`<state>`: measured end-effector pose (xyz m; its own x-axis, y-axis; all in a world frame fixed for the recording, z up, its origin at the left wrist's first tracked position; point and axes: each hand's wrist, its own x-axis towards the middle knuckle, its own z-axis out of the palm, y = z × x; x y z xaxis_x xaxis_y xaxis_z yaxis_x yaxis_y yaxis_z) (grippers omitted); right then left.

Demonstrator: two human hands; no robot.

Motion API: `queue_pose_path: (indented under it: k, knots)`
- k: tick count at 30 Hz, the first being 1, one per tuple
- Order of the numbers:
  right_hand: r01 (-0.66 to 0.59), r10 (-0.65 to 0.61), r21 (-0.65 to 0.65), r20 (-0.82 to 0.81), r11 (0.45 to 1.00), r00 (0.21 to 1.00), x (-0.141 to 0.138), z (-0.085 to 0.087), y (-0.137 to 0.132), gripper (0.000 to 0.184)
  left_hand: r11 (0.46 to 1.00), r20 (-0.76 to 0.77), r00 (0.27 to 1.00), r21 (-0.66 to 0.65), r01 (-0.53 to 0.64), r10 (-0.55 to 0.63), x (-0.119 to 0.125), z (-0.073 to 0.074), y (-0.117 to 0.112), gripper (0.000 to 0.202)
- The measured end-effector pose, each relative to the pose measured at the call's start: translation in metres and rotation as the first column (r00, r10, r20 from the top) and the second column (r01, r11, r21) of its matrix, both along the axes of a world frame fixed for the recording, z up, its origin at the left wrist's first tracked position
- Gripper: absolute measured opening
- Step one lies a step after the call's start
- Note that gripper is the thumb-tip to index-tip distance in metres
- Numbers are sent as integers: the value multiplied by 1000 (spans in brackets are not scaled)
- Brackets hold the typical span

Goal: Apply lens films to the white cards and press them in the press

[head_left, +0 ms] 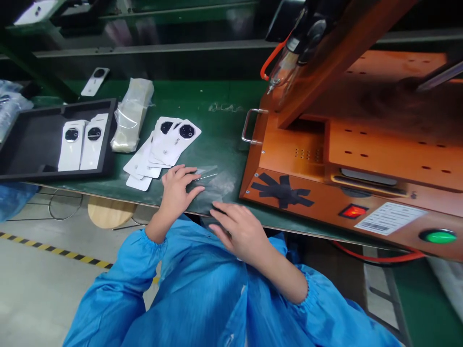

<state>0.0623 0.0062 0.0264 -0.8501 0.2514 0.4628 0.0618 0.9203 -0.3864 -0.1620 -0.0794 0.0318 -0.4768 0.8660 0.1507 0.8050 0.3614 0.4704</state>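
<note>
Just left of centre, my left hand (178, 188) has its fingers and thumb apart over the table edge. Its fingertips lie at a clear plastic film (209, 172) with a bright thin edge; whether they press on it I cannot tell. My right hand (238, 229) is nearer my body, fingers stretched out and loosely bent, with nothing visible in it. Beyond my left hand lies a fanned pile of white phone back covers (168, 147) with dark round camera areas.
An orange machine (267, 154) with a metal handle, a red switch (353, 211) and a green button (437, 236) stands on the right. At left are a black tray (32, 140) with more white covers, a wrapped stack (132, 115) and a single cover (95, 82).
</note>
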Motion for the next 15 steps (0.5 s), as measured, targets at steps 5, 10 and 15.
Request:
queue_pose_path:
  k: [5, 10, 15]
  knots:
    - [148, -147, 50, -17, 988, 989, -50, 27, 19, 33, 997, 20, 1000, 79, 8, -10, 5, 2, -6, 8]
    - [94, -121, 169, 157, 981, 980, -82, 28, 31, 23, 996, -88, 996, 94, 11, -2, 5, 0, -7, 17]
    - [85, -61, 229, -107, 970, 992, -75, 21, 35, 27, 998, -102, 994, 48, 42, -37, -3, -4, -4, 22]
